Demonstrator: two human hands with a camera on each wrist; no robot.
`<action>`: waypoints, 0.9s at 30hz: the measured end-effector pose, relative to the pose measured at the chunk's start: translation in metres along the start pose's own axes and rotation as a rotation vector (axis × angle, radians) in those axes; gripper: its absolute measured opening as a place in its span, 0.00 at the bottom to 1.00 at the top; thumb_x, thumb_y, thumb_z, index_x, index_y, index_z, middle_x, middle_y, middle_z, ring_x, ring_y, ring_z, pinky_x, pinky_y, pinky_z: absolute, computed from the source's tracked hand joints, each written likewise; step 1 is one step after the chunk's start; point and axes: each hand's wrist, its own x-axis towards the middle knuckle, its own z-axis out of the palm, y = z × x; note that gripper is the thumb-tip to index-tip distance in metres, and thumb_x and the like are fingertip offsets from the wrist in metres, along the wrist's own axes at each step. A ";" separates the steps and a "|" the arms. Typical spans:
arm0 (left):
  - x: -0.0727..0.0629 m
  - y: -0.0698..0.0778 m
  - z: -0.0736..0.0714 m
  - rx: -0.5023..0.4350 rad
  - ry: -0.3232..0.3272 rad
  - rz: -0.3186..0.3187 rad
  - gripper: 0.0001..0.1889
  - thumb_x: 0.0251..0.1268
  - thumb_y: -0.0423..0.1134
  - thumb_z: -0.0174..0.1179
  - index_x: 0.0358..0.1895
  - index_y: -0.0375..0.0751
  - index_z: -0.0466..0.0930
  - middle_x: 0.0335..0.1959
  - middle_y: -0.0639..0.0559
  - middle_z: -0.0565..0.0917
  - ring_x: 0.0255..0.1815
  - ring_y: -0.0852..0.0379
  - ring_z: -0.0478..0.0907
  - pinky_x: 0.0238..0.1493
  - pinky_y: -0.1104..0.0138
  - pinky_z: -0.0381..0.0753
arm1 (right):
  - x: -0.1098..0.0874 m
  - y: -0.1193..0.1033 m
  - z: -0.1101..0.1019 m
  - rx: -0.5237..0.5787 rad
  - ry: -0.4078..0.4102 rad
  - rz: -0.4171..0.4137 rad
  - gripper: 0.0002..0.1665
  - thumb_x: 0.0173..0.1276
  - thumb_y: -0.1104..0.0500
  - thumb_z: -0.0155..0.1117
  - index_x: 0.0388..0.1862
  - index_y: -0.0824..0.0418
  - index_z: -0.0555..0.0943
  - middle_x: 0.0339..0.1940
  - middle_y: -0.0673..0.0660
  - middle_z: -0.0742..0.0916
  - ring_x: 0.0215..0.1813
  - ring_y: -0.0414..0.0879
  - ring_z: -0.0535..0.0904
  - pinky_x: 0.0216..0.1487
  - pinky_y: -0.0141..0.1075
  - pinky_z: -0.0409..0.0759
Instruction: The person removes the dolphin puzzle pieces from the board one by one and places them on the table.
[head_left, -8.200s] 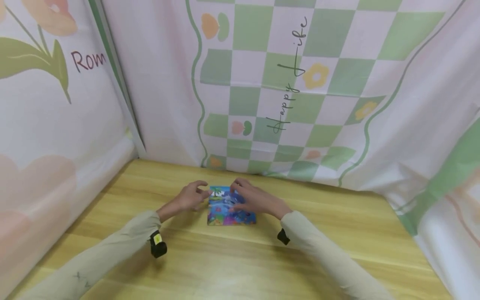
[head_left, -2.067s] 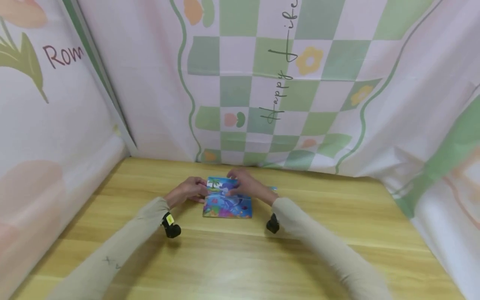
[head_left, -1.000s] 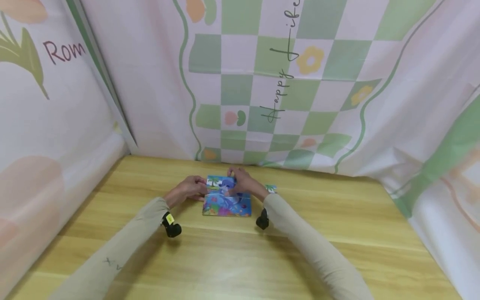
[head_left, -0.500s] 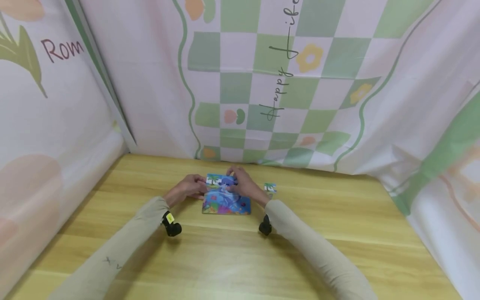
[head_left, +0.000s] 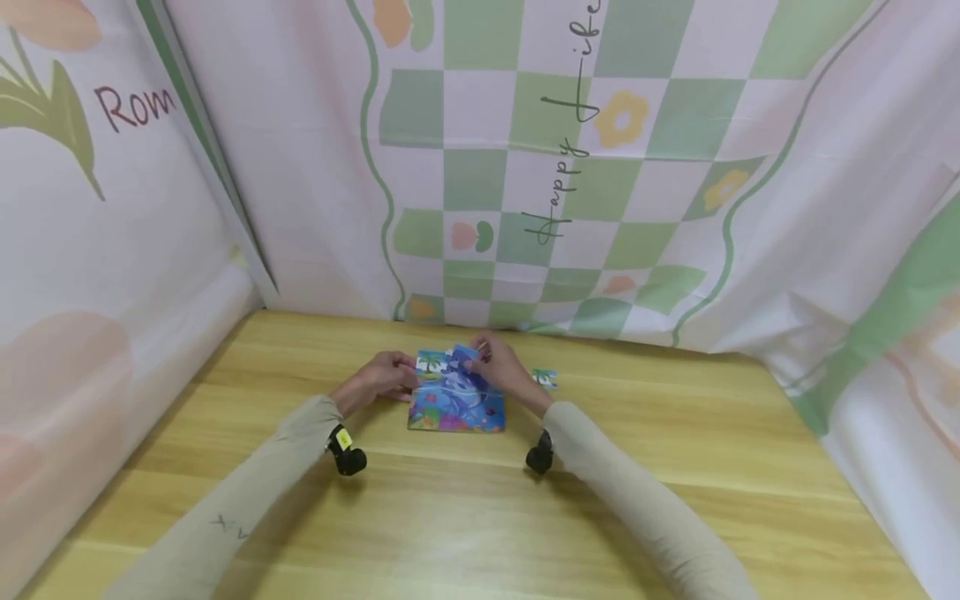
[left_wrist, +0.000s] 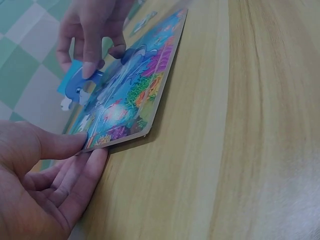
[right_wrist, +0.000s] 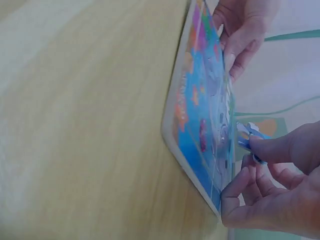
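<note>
A jigsaw puzzle board (head_left: 453, 410) with a bright sea picture lies on the table in the head view. My left hand (head_left: 378, 379) grips its left edge, the thumb (left_wrist: 62, 145) on top and fingers beneath in the left wrist view. Between thumb and finger, my right hand (head_left: 501, 367) pinches a blue puzzle piece (left_wrist: 75, 85), raised and tilted above the board's far part. In the right wrist view the same puzzle piece (right_wrist: 246, 134) stands apart from the surface, while a curled finger of that hand (right_wrist: 290, 187) touches the board's edge.
A loose puzzle piece (head_left: 544, 378) with a palm tree lies on the wooden table (head_left: 465, 533), right of the right wrist. A checked curtain (head_left: 555, 167) hangs behind the table's far edge, and another printed curtain (head_left: 127, 250) stands on the left.
In the last half second my right hand has lifted a puzzle piece from the board. The left hand keeps its hold. The loose palm-tree piece, not visible 8 seconds ago, shows beside the right wrist.
</note>
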 end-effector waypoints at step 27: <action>0.000 0.000 0.001 0.008 0.015 -0.014 0.23 0.68 0.24 0.63 0.64 0.24 0.72 0.46 0.38 0.83 0.38 0.53 0.84 0.41 0.68 0.92 | -0.028 0.034 -0.089 0.519 -0.079 0.201 0.25 0.77 0.72 0.59 0.68 0.81 0.67 0.43 0.56 0.85 0.40 0.43 0.89 0.62 0.47 0.88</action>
